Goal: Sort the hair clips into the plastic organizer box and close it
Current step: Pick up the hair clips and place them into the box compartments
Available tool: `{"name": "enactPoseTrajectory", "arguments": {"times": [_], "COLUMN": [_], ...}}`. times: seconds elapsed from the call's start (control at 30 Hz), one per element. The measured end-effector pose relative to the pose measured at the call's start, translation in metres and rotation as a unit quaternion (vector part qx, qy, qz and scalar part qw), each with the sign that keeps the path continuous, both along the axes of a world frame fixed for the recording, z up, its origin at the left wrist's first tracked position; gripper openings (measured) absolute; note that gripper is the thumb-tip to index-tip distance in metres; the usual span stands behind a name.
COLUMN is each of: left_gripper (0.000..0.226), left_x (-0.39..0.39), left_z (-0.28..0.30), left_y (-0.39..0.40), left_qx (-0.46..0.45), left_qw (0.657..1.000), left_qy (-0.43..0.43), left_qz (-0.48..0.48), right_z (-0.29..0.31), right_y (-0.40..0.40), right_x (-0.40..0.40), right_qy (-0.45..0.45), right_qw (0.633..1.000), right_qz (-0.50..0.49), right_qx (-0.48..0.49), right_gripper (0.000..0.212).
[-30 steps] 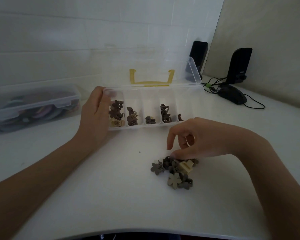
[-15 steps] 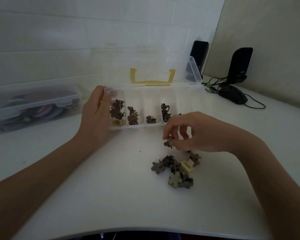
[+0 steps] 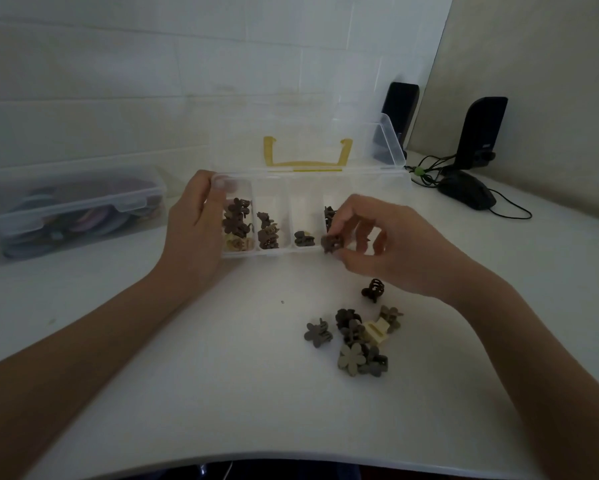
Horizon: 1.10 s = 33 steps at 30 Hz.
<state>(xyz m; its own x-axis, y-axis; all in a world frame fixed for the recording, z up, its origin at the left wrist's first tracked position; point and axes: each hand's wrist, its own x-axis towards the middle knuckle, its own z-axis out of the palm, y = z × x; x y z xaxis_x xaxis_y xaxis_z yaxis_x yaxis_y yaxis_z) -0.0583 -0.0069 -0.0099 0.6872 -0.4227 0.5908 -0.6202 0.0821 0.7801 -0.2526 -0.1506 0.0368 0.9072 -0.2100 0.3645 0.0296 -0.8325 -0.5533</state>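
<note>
While the left hand (image 3: 194, 233) grips the organizer box (image 3: 312, 188) by its left end, right hand (image 3: 377, 244) fingers pinch one brown clip (image 3: 332, 243) at the box's front wall, just short of the fourth compartment. Box runs left-right, lid open. About eight loose clips (image 3: 357, 337) remain near the table's front edge.

White table (image 3: 187, 393) carries open clear organizer (image 3: 308, 251) at back centre, lidded storage box (image 3: 73, 202) far left, loose clips (image 3: 355, 337) front right, mouse (image 3: 467, 190) and two speakers (image 3: 481, 133) back right.
</note>
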Motion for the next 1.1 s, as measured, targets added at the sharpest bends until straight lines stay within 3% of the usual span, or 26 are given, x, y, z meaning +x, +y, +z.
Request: {"name": "enactPoseTrajectory", "arguments": {"times": [0.17,0.33,0.93,1.1], "left_gripper": [0.028,0.028,0.024,0.025], "left_x": [-0.001,0.004,0.004,0.005], "left_z": [0.000,0.000,0.000,0.000], "left_y": [0.000,0.001,0.001,0.001], "left_qx": [-0.009,0.016,0.028,0.028], "left_qw": [1.000,1.000,0.999,0.999], "left_qy": [0.010,-0.015,-0.028,-0.027], "left_qz": [-0.008,-0.007,0.003,0.005], "right_z": [0.004,0.003,0.000,0.000], "right_y": [-0.012,-0.026,-0.032,-0.033], "right_x": [-0.002,-0.007,-0.007,-0.007], "right_qy": [-0.123,-0.124,-0.083,-0.058], "right_qw": [0.979,0.949,0.927,0.937], "right_qz": [-0.155,-0.277,-0.332,-0.318], "right_qx": [-0.037,-0.088,-0.152,-0.129], "right_gripper": [0.013,0.015,0.028,0.031]}}
